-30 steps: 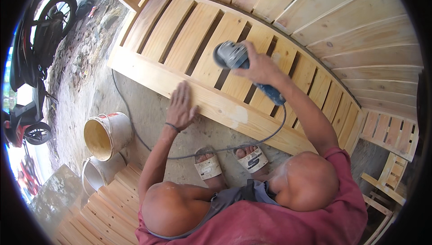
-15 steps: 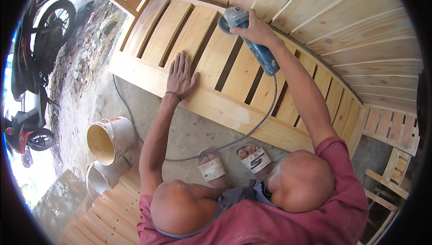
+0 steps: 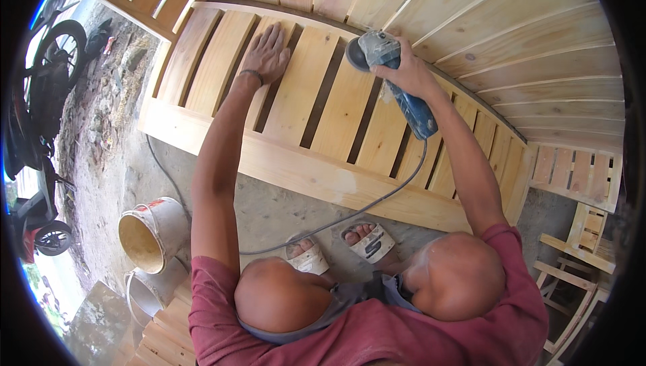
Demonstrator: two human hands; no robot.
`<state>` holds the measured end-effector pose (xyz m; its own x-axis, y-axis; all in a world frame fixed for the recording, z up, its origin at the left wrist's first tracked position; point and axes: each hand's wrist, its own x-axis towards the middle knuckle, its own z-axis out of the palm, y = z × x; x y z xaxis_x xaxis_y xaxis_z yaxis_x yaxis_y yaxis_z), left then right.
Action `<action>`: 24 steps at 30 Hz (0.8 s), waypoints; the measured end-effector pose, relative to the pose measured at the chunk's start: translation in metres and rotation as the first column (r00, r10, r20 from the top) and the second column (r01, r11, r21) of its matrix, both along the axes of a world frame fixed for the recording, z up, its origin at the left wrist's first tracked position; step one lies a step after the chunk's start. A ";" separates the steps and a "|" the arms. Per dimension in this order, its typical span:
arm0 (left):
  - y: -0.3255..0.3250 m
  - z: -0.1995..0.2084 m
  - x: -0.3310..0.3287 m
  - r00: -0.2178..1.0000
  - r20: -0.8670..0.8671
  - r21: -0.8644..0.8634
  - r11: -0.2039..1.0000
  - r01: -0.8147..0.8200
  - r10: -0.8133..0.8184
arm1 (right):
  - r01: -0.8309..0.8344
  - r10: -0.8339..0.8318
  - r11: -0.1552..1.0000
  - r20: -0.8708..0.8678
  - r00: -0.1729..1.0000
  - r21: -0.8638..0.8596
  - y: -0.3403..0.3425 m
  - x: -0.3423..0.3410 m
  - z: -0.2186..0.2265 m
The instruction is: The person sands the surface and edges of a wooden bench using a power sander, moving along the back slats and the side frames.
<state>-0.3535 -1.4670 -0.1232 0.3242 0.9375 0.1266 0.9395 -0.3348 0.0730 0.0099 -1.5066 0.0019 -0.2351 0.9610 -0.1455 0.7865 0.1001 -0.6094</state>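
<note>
a person crouches at a slatted bench seat (image 3: 296,97) of pale wood, which lies across the scene in front of them, its far edge meeting a tall plank back (image 3: 471,23). the right hand (image 3: 412,73) is wrapped round a blue handheld grinder (image 3: 416,112), held over the far edge of the seat, right of the middle slats. its round disc (image 3: 356,54) points left; whether it touches the wood i cannot tell. the left hand (image 3: 270,56) holds nothing: it lies flat, fingers stretched out, near the far end of the third slat from the left.

half a second ago that palm was at the near ends of the slats; it has since slid toward the far side, while the grinder has shifted right along the far edge. both hands now reach deep over the seat, so the work seems centred there, with the near front board (image 3: 323,172) left uncovered.

a cable (image 3: 404,185) loops from the grinder toward the near left, past sandalled feet. two buckets lie tipped on the ground at left.
</note>
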 end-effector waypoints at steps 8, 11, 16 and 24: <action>0.043 0.008 0.017 0.998 -0.034 -0.021 0.999 -0.044 0.043 | -0.185 0.222 0.948 0.120 0.968 -0.260 -0.091 -0.023 0.013; 0.040 0.008 0.010 0.999 -0.028 0.023 0.999 -0.045 0.046 | -0.344 0.404 0.874 0.121 0.907 -0.344 -0.131 -0.046 0.012; 0.023 -0.001 0.001 1.000 0.011 0.024 1.000 -0.004 0.004 | -0.471 0.519 0.828 0.099 0.849 -0.305 -0.165 -0.047 0.008; -0.056 -0.006 -0.013 0.999 0.029 0.058 0.998 -0.031 0.029 | -0.202 0.225 0.960 0.109 0.968 -0.193 -0.064 -0.012 0.006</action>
